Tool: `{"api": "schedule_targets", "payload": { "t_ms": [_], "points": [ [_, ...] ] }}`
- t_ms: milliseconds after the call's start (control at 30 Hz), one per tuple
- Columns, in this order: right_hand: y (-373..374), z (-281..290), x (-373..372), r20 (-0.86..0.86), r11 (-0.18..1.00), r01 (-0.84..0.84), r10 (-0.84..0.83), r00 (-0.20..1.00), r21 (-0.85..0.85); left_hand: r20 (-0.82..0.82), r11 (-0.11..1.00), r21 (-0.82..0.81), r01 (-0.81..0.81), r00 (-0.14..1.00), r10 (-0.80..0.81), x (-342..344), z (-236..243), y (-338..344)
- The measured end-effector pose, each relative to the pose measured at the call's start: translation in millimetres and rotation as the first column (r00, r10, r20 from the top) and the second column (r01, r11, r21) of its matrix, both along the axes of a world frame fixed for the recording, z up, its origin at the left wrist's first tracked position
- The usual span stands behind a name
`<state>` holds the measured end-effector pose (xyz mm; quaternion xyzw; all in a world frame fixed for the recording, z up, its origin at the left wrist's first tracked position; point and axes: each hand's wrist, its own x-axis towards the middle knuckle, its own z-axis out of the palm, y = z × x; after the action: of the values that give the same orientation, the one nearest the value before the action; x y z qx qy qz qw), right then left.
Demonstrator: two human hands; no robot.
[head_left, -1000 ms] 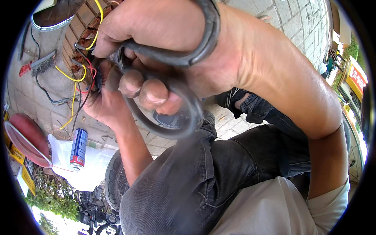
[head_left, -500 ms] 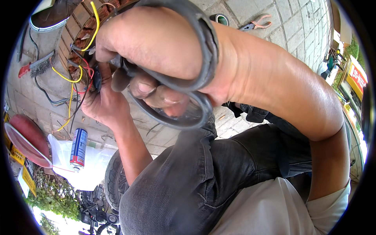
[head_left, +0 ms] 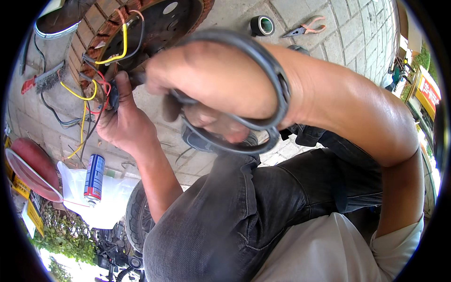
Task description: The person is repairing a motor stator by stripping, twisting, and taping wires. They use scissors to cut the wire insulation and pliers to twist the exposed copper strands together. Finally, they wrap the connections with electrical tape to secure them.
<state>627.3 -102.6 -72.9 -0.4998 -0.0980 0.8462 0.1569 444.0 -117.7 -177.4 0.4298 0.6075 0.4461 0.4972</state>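
Note:
In my right hand [head_left: 216, 84], smeared by motion, is a pair of scissors with large black loop handles [head_left: 280, 94]; my fingers pass through the loops. The blades point left toward my left hand and are mostly hidden or blurred. My left hand [head_left: 127, 120] is closed, its thumb pressed on a small dark piece [head_left: 114, 97] among thin red wires [head_left: 103, 77]. Beside it stands a round motor stator [head_left: 87, 37] wound with copper. Yellow wires [head_left: 125, 42] and black wires come off its edge near my left fingers.
On the paving lie a tape roll [head_left: 262, 26], pliers [head_left: 305, 29] with orange handles and a red-handled wire brush [head_left: 44, 77]. A blue spray can [head_left: 94, 176] rests on a white plastic bag [head_left: 117, 207], near a red bowl-like thing [head_left: 33, 164] and a tyre [head_left: 136, 216].
My right hand has moved right with the scissors, away from the left hand, uncovering more of the stator and the tape roll. The left hand has stayed almost in place.

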Motion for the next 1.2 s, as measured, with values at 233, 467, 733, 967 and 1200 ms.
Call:
{"api": "schedule_targets", "payload": {
  "t_ms": [233, 467, 733, 967, 1200],
  "points": [
    [-19, 15, 20, 0.059, 0.874, -0.483, 0.48, 0.875, 0.05, 0.048, 0.996, -0.086, 0.03, 0.998, -0.026, 1, 13, -14],
    [-49, 18, 25, 0.186, 0.519, -0.845, 0.824, 0.535, 0.129, 0.401, 0.925, -0.38, 0.025, 0.905, 0.14, -12, 14, -22],
    [-113, -30, 32, 0.782, 0.184, -0.971, 0.579, 0.231, 0.151, 0.654, 0.919, -0.389, 0.063, 0.721, 0.228, -21, 33, -28],
    [-159, -87, 19, 0.941, -0.009, -0.995, 0.326, 0.091, 0.099, 0.105, 0.988, 0.108, -0.111, 0.989, 0.1, -7, 28, -27],
    [-73, -5, -16, 0.734, 0.47, -0.751, 0.271, 0.623, 0.464, -0.022, 0.996, 0.052, -0.074, 0.997, 0.075, -4, 45, -18]
  ]
}}
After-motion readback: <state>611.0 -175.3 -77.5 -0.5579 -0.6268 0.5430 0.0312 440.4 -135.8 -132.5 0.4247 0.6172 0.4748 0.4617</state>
